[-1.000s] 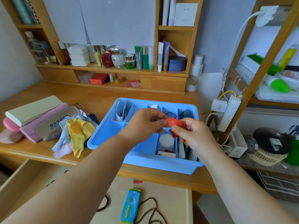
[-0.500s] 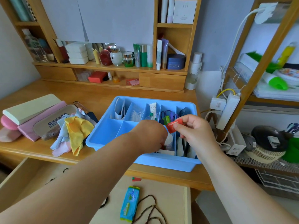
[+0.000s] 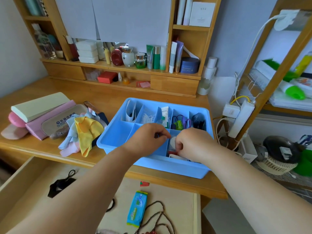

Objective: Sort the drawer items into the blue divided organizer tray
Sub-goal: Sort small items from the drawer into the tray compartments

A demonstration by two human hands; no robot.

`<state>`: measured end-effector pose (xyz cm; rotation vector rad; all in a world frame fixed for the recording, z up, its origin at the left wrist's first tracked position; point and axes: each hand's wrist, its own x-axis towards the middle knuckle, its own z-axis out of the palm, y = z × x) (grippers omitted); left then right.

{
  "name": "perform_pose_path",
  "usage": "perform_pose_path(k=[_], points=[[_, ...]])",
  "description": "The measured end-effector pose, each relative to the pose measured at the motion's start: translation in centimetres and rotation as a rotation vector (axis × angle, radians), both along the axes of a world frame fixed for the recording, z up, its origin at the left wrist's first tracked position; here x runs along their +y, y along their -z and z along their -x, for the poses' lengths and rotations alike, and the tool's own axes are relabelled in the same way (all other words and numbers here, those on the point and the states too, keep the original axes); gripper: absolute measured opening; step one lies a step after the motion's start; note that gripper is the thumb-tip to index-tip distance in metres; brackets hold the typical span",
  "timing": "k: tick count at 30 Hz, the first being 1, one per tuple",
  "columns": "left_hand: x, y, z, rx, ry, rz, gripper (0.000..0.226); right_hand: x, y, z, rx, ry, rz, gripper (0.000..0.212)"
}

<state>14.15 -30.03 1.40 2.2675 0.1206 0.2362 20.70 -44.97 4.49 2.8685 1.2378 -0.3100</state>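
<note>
Head view showed both arms reaching forward over the tray point(image 3: 116, 130), which stood on the desk point(image 3: 104, 98) above the open drawer point(image 3: 168, 196). The right hand point(image 3: 194, 144) was lowered into a front compartment, knuckles up, its fingers curled down and pinching a small red packet point(image 3: 172, 152) beside a white round lid point(image 3: 172, 141). The left hand point(image 3: 148, 139) hovered just beside it over the divider, fingers loosely curled with the tips together; whether it held something could not be told. Half a second before, the right hand held the packet higher, above the compartments, and one second before both hands held it together.
</note>
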Motion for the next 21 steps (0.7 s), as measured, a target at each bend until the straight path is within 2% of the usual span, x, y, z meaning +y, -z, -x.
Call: perform_pose_path(k=[3, 5, 7, 9, 11, 13, 16, 18, 20, 21], points=[[0.0, 0.2, 0.1, 0.002, 0.012, -0.026, 0.019, 1.0, 0.1, -0.5, -0.003, -0.054, 0.192, 0.02], [0.0, 0.2, 0.1, 0.0, 0.022, -0.032, 0.021, 0.6, -0.4, -1.3, 0.101, -0.057, 0.142, 0.02], [-0.2, 0.0, 0.1, -0.03, 0.021, 0.004, 0.02, -0.3, -1.3, -2.2, 0.254, 0.078, -0.202, 0.036], [-0.5, -0.2, 0.2, -0.092, 0.011, 0.093, 0.015, -1.0, -1.8, -2.6, 0.488, 0.309, -0.612, 0.04], [-1.0, -0.8, 0.2, -0.143, 0.039, 0.22, 0.015, -1.1, -1.7, -2.4, 0.78, 0.49, -0.811, 0.049], [-1.7, -1.3, 0.0, -0.154, 0.112, 0.256, 0.021, -0.6, -1.3, -1.8, 0.958, 0.561, -0.896, 0.051], [-3.1, -1.8, -0.1, -0.167, 0.178, 0.194, 0.012, 0.2, -0.8, -1.0, 1.023, 0.577, -0.922, 0.049], [-3.2, -2.1, 0.1, -0.173, 0.209, 0.25, 0.009, 0.4, -0.5, -0.8, 1.027, 0.561, -0.957, 0.052], [-2.9, -2.7, 0.2, -0.184, 0.193, 0.205, 0.011, -0.1, -0.2, -1.0, 0.959, 0.523, -0.996, 0.057], [-2.4, -3.0, 0.1, -0.191, 0.151, 0.119, 0.013, -0.5, -0.1, -1.1, 0.856, 0.499, -0.999, 0.057]])
